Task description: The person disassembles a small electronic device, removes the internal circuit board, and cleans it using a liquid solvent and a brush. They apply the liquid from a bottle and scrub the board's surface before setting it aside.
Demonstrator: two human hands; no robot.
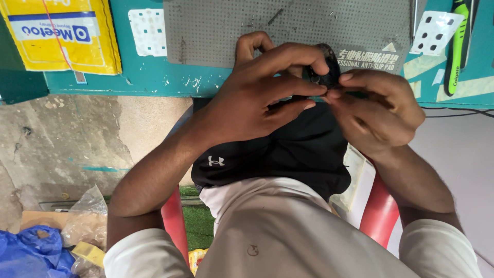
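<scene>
- Two bare hands meet at the near edge of a teal workbench: the left hand curls over from the left, the right hand comes in from the right, and both pinch the same small black rounded part between thumb and fingertips.
- That black part sits right over the bench edge, half hidden by the fingers, so its exact shape cannot be told.
- Both hands are closed narrowly on it, fingertips touching one another at the pinch.
- Risk, as I judge it: the part is held above the gap between bench and lap, so a slipped fingertip could drop it onto the black shorts or past them to the floor.
- Fingers cover much of the part, which could make a misaligned press hard to notice.
- Beyond the hands lies a grey perforated anti-slip mat on the bench, with a yellow padded envelope well off to the left and a green-handled toothbrush at the far right.
- Below, a red plastic chair shows beside the legs, and crumpled clear and blue plastic bags lie on the rough concrete floor.
</scene>
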